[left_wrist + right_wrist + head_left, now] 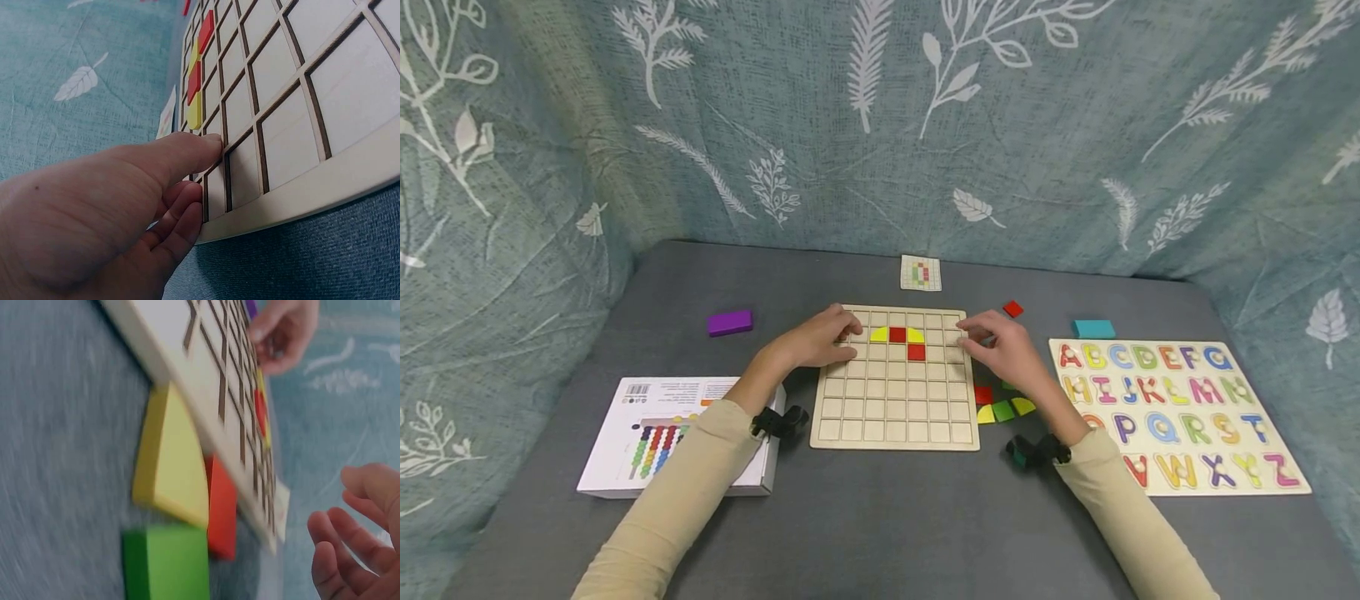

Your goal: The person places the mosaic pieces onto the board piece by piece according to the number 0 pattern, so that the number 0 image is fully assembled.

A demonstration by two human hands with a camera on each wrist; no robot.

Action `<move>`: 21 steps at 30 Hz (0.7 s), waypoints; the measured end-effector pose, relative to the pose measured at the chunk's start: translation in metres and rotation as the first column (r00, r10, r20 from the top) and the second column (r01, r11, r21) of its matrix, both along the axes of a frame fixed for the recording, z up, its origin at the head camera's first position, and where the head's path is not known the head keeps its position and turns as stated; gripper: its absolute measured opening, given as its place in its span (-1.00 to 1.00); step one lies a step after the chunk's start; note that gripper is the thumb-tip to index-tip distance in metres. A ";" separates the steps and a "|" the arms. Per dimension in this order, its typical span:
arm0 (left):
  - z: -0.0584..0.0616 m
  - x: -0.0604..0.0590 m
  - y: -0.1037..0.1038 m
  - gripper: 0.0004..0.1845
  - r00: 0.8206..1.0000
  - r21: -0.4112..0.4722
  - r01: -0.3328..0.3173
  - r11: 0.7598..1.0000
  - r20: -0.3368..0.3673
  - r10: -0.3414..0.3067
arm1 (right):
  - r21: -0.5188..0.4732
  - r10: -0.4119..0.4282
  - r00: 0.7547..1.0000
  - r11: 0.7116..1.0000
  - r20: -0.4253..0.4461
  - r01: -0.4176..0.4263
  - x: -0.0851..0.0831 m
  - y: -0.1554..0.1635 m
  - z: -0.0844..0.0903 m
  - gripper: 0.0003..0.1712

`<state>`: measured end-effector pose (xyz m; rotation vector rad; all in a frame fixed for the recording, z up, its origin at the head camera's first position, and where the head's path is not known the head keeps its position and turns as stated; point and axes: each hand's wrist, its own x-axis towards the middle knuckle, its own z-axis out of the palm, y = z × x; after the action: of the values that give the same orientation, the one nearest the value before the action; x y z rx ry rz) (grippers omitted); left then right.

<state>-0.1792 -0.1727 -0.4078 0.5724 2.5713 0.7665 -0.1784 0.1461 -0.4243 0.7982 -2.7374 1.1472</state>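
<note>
A wooden grid board (pixel 896 410) lies in the middle of the table. Near its far side sit two yellow rounded pieces (pixel 879 334) and two red square tiles (pixel 917 352). My left hand (pixel 820 340) rests at the board's left edge, thumb and fingers apart; in the left wrist view the thumb (pixel 203 152) touches the grid. Over the right edge hovers my right hand (pixel 1006 348), its fingers loosely bent around nothing visible. Beside that edge lie loose pieces: a red one (pixel 982 395), green ones (pixel 1003 411) and yellow ones (pixel 1023 406), partly hidden by the right arm.
Behind the board is a small pattern card (pixel 921 273), with a red tile (pixel 1013 309) to its right. An alphabet board (pixel 1176 417) and a teal block (pixel 1093 329) occupy the right side. On the left are a white box (pixel 625 433) and a purple block (pixel 730 323).
</note>
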 end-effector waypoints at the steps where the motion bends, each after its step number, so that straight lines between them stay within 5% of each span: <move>1: 0.000 0.000 0.000 -0.60 1.000 -0.002 0.001 1.000 0.001 -0.001 | -0.009 -0.025 0.999 1.000 0.021 0.025 -0.002 0.003 0.000 -0.69; 15: 0.001 -0.001 0.002 -0.61 1.000 -0.011 -0.002 1.000 0.017 0.002 | -0.007 -0.180 0.975 0.983 0.134 0.183 -0.026 0.031 0.000 -0.62; 21: 0.000 -0.002 0.002 -0.61 1.000 0.003 -0.013 1.000 0.019 0.013 | 0.031 -0.205 0.964 0.979 0.172 0.202 -0.050 0.045 0.003 -0.56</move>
<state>-0.1808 -0.1705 -0.4075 0.5476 2.5588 0.7772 -0.2287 0.1914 -0.4215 0.4211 -2.8854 1.2094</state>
